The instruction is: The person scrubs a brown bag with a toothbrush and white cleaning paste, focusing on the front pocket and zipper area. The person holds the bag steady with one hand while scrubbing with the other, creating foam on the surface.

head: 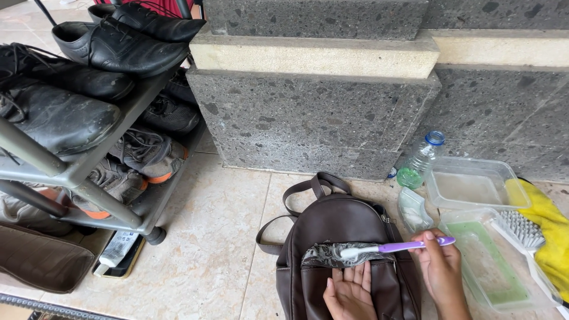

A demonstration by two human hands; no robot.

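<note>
The right hand [441, 266] pinches the handle of a purple toothbrush [394, 247], whose bristled head reaches out to its left onto the patterned lining pulled from the pocket of a brown backpack [341, 228]. Just below that brush head, the left hand [349, 290] lies open and flat on the backpack's front. Right of the gripping hand sit clear plastic containers [474, 184], a scrub brush [521, 228] and a yellow cloth [548, 228].

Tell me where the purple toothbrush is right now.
In the head view, lower right of centre: the right hand holds the purple toothbrush level, its bristles on the open pocket of the brown backpack, just above the left hand.
</note>
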